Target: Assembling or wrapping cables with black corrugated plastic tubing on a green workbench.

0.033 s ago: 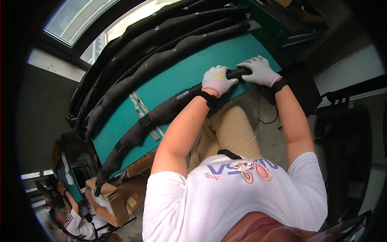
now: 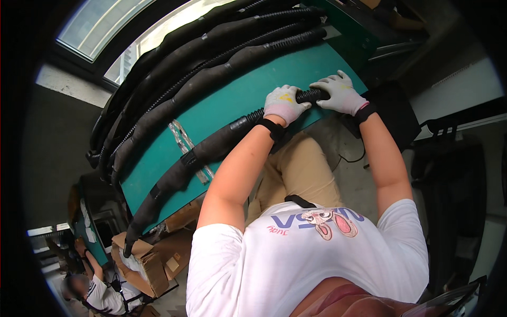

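Note:
A long black hose (image 2: 211,150) lies along the near edge of a green table (image 2: 232,100). Most of the hose is wrapped in foam sleeve; its right end is bare corrugated tube (image 2: 311,96). My left hand (image 2: 284,104), in a pale grey glove, is closed around the hose where the corrugated part begins. My right hand (image 2: 340,94), gloved the same way, grips the corrugated end just to the right. The two hands are close together, with a short stretch of tube showing between them.
Several similar black wrapped hoses (image 2: 211,58) are piled along the far side of the table. Clear plastic strips (image 2: 185,142) lie on the green top. An open cardboard box (image 2: 148,259) stands on the floor at lower left, near another person (image 2: 90,290).

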The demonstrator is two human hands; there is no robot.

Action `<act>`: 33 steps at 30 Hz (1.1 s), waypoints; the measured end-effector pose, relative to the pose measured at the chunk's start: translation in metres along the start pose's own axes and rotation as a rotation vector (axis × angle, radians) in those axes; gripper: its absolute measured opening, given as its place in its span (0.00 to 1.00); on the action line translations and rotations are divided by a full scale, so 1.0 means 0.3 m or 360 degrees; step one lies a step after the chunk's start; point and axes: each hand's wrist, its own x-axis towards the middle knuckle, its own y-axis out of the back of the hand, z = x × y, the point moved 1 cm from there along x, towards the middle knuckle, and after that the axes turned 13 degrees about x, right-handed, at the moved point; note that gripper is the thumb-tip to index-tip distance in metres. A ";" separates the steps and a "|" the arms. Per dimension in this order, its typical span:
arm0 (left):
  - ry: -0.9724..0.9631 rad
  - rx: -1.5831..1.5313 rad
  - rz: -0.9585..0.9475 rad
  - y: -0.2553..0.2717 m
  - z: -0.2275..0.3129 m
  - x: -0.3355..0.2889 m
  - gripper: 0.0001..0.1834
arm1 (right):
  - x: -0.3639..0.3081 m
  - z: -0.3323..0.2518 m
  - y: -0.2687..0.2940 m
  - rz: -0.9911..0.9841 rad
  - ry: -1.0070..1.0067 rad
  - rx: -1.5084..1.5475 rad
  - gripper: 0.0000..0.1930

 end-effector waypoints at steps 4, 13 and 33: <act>0.0018 0.0086 0.0035 -0.005 0.031 -0.012 0.30 | -0.037 -0.016 -0.001 0.0141 0.0088 -0.0031 0.27; -0.0198 0.0268 0.0105 -0.011 0.050 0.006 0.28 | -0.031 0.021 -0.009 0.0205 0.0156 0.0095 0.27; -0.0066 0.0187 -0.0092 -0.002 0.057 0.035 0.29 | -0.008 0.026 -0.057 0.0399 0.0073 0.0175 0.17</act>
